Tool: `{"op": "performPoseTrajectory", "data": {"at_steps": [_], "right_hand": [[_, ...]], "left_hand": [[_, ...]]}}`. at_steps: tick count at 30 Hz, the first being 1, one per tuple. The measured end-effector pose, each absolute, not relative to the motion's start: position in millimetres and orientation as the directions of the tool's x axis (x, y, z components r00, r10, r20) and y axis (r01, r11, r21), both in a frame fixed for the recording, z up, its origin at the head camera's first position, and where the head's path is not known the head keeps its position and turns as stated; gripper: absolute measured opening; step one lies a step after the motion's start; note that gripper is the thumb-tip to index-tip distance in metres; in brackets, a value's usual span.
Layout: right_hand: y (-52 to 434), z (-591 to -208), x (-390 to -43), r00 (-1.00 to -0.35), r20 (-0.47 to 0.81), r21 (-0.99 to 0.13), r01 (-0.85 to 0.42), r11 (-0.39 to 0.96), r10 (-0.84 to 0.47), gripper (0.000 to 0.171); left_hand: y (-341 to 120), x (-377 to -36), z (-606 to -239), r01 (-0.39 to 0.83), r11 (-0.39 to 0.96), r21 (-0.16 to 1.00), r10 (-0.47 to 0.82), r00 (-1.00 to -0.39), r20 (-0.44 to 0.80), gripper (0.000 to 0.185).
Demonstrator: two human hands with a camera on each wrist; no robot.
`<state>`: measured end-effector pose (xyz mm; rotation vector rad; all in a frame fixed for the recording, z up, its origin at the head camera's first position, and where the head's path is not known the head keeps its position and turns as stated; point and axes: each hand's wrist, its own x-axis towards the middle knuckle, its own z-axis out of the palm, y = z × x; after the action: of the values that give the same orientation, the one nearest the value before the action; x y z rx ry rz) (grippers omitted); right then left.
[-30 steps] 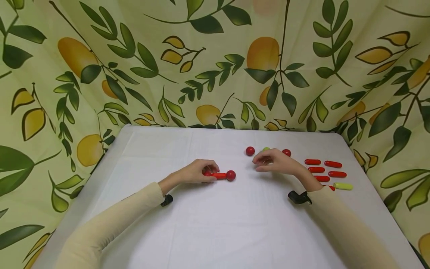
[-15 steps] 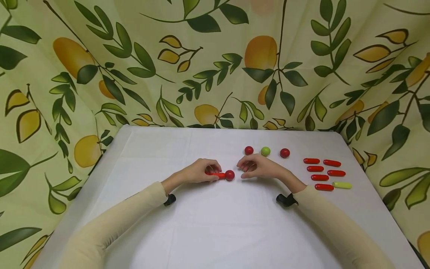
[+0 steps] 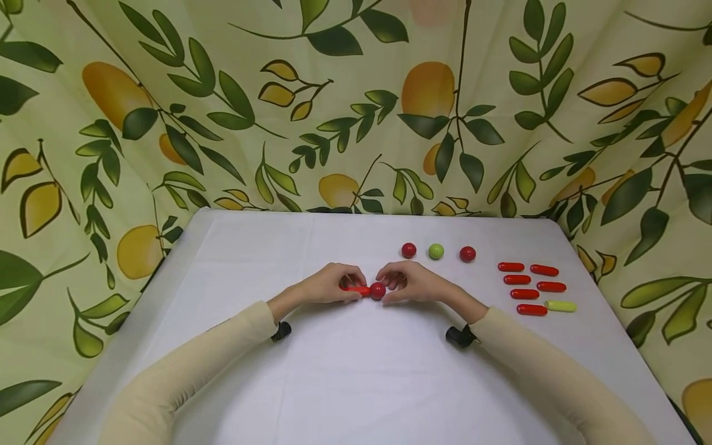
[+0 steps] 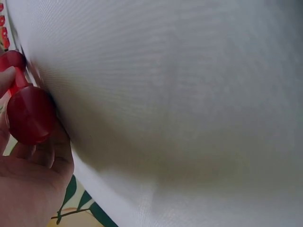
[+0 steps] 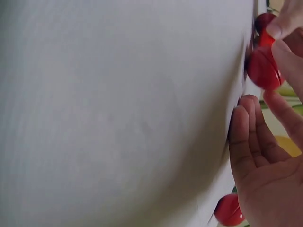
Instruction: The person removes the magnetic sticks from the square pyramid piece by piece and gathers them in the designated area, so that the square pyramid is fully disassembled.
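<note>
My left hand (image 3: 328, 284) pinches a red rod (image 3: 358, 290) between thumb and fingers, low over the white table. A red ball (image 3: 377, 291) is at the rod's right end. At its other end is a second red ball (image 4: 31, 115), inside the curve of the left fingers in the left wrist view and hidden by that hand in the head view. My right hand (image 3: 417, 283) has its thumb and index finger at opposite sides of the right-end ball (image 5: 265, 68), pinching it. Its other fingers extend along the tabletop in the right wrist view.
Behind the right hand stand a red ball (image 3: 408, 250), a green ball (image 3: 436, 251) and another red ball (image 3: 468, 254). Several red rods (image 3: 520, 294) and a yellow-green rod (image 3: 560, 306) lie at the right. A leaf-patterned curtain (image 3: 339, 123) hangs behind the white table (image 3: 334, 383).
My right hand has moved left from near the loose balls to the red ball at the rod's right end. The left hand has stayed nearly in place, holding the rod.
</note>
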<state>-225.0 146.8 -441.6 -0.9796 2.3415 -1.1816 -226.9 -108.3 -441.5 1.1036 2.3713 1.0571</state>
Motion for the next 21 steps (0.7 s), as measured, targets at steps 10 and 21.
{"op": "performPoseTrajectory", "data": {"at_steps": [10,21], "right_hand": [[140.7,-450.5,-226.5,-0.693,0.029,-0.776,-0.470,0.421,-0.720,0.030],[144.3,-445.6,-223.0,-0.670,0.031,-0.748,-0.508,0.427,-0.742,0.028]], "left_hand": [[-106.7,-228.7,-444.0,0.544,0.387,0.744,0.781,-0.623,0.050,0.016],[-102.1,-228.3,-437.8,0.576,0.364,0.731,0.818,-0.574,0.045,0.014]]}}
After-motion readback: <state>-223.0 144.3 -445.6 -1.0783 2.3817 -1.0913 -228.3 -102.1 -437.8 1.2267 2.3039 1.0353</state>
